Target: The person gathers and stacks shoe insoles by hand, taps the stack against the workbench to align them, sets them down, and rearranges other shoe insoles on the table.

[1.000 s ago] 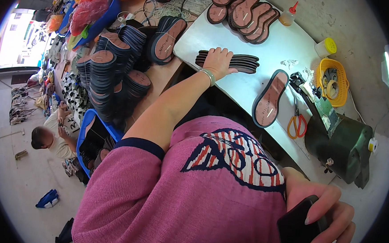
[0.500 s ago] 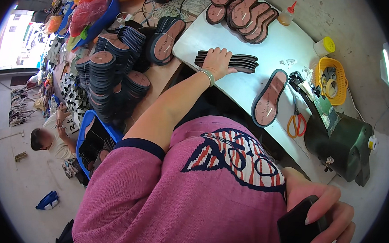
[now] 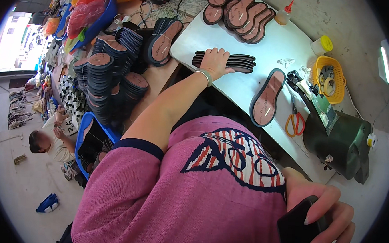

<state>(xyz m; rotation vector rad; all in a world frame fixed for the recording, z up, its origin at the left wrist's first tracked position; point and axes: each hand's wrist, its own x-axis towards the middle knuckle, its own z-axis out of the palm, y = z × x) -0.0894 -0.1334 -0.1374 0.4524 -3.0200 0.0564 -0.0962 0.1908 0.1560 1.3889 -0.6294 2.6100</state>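
Observation:
My left hand (image 3: 216, 62) lies palm down on the left end of a flat stack of thin black insoles (image 3: 245, 62) on the white table (image 3: 253, 40), fingers spread over the top, a bangle on the wrist. It grips nothing. My right hand (image 3: 329, 219) is down at the lower right, close to my pink top, and holds a black phone (image 3: 297, 230). A single brown insole with a black rim (image 3: 266, 98) rests on the table to the right of the stack.
Orange-handled scissors (image 3: 294, 121), a green machine (image 3: 342, 139) and a yellow basket (image 3: 328, 80) stand at the table's right. Overlapping brown insoles (image 3: 237, 8) and a glue bottle (image 3: 283, 15) are at the back. Tall sole stacks (image 3: 101, 80) fill the left; another person (image 3: 46, 141) sits below.

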